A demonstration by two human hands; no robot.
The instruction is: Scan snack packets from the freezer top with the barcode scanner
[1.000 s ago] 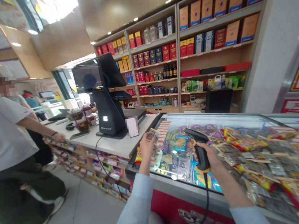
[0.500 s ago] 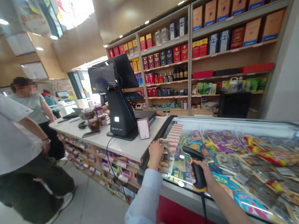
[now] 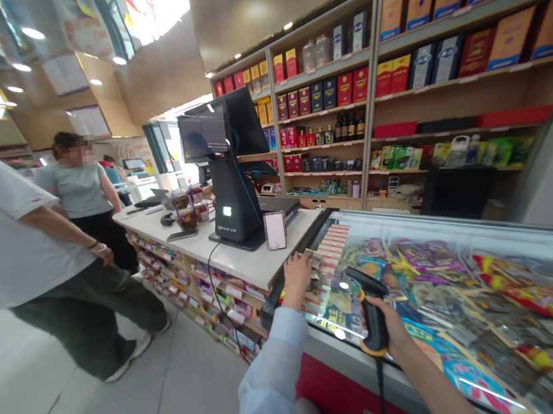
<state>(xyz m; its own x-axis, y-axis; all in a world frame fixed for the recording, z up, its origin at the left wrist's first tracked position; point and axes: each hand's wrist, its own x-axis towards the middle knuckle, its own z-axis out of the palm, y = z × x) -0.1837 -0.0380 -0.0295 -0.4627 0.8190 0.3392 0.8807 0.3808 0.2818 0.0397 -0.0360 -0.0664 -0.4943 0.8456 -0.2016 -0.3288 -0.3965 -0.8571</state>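
Observation:
My right hand (image 3: 392, 330) grips a black barcode scanner (image 3: 369, 306) with a yellow band and a cable hanging down, held over the glass lid of a chest freezer (image 3: 448, 293). My left hand (image 3: 297, 273) is closed on a small packet (image 3: 311, 256) at the freezer's left end, right beside the white counter (image 3: 243, 261). A black checkout terminal (image 3: 229, 172) with two screens stands on the counter, a small white card stand (image 3: 275, 230) next to it.
Two people stand at the left by the counter, the nearer one in a white shirt (image 3: 11, 226). Jars (image 3: 186, 211) sit on the counter. Shelves of boxed goods and bottles (image 3: 343, 91) line the back wall. Grey tiled floor (image 3: 104, 403) lies left of me.
My left hand has lowered the small packet from above the freezer lid to its left end near the counter. The scanner hand dropped slightly. The person in white stepped back and straightened.

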